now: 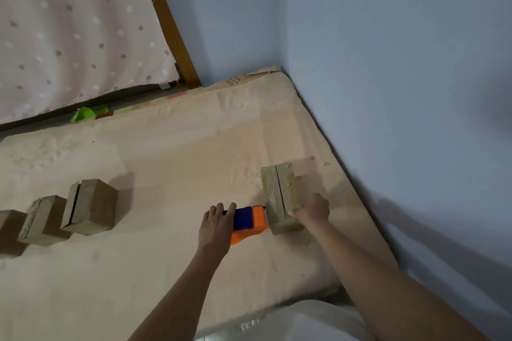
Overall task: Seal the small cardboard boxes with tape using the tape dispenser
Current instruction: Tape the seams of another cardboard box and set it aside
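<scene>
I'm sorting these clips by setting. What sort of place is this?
Probably a bedroom at home: the boxes sit on a bare mattress pushed into a corner of blue walls, with a dotted curtain beside it.

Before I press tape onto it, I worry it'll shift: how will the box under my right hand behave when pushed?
The box probably slides or sinks, since it sits on a soft mattress. It looks light, being small cardboard. The right hand gripping its near end should steady it against the tape dispenser.

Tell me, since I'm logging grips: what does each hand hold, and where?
The left hand grips the tape dispenser at its blue rear end. The right hand holds the cardboard box at its near right side.
</scene>
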Tool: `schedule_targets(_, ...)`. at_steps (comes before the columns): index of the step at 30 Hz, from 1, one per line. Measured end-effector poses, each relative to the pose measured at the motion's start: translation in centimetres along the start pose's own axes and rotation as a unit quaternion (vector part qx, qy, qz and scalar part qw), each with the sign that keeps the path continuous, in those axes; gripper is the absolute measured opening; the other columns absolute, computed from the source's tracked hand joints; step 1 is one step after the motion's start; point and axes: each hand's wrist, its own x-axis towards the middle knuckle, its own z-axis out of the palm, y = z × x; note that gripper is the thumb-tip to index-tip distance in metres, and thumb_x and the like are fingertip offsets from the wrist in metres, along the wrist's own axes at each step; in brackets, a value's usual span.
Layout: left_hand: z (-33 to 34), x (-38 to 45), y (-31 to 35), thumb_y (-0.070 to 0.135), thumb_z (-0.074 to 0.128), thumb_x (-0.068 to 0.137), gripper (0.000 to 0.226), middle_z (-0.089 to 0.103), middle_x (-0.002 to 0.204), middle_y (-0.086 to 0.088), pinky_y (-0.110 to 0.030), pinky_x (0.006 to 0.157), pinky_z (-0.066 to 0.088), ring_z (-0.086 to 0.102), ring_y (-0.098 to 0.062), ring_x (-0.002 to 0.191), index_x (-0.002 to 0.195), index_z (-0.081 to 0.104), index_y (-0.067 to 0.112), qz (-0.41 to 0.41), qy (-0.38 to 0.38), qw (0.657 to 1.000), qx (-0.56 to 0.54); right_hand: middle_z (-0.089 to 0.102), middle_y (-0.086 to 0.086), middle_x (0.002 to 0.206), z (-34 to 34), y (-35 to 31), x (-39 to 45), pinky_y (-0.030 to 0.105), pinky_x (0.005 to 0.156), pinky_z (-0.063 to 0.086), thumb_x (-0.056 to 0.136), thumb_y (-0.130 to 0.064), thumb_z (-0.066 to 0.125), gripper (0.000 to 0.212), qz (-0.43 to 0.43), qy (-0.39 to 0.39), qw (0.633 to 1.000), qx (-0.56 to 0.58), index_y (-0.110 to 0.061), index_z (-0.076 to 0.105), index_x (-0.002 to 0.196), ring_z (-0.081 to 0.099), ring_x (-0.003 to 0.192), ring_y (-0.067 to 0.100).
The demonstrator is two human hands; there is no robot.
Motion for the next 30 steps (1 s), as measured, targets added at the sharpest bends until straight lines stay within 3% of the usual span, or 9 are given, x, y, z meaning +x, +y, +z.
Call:
schedule_targets(8, -0.1, -0.3, -0.4, 0.034, 0.075, 0.083, 0.072, 0.048, 0.130, -0.001, -0.028, 0.099, 0.040, 0.045, -0.018, 0.119, 0.139, 0.031, 0.022, -0.004, 0.007, 1.000, -0.025, 0.064, 0.017, 0.121, -0.1, -0.1, -0.1, 0.036, 0.088, 0.054, 0.071, -0.020, 0.090, 0.056, -0.004, 0.010, 1.000, 0.004, 0.000, 0.059, 0.114, 0.064, 0.112, 0.033)
schedule_targets(14, -0.8, 0.0, -2.8, 0.040, 0.073, 0.083, 0.067, 0.049, 0.124, 0.000, -0.027, 0.097, 0.039, 0.047, -0.017, 0.115, 0.135, 0.035, 0.022, -0.006, 0.000, 1.000, 0.016, 0.067, 0.016, 0.117, -0.1, -0.3, -0.2, 0.035, 0.084, 0.055, 0.071, -0.023, 0.090, 0.052, -0.016, 0.008, 1.000, -0.012, -0.002, 0.061, 0.108, 0.066, 0.107, 0.033)
schedule_targets(24, -2.3, 0.7, 1.2, 0.018, 0.072, 0.080, 0.068, 0.043, 0.131, -0.013, -0.035, 0.105, 0.033, 0.039, -0.029, 0.123, 0.136, 0.032, 0.018, -0.006, -0.050, 0.985, 0.164, 0.068, 0.015, 0.115, -0.2, -0.4, -0.8, 0.031, 0.077, 0.052, 0.073, -0.024, 0.090, 0.051, -0.014, 0.011, 1.000, -0.012, -0.003, 0.062, 0.109, 0.067, 0.105, 0.031)
schedule_targets(30, -2.4, 1.5, 2.3, 0.023, 0.071, 0.078, 0.063, 0.043, 0.129, -0.015, -0.038, 0.105, 0.030, 0.038, -0.031, 0.122, 0.132, 0.039, 0.015, -0.046, -0.093, 0.975, 0.197, 0.069, 0.014, 0.113, -0.2, -0.7, -1.1, 0.031, 0.074, 0.053, 0.076, -0.022, 0.087, 0.042, -0.023, 0.019, 0.999, -0.025, -0.003, 0.063, 0.106, 0.068, 0.102, 0.030)
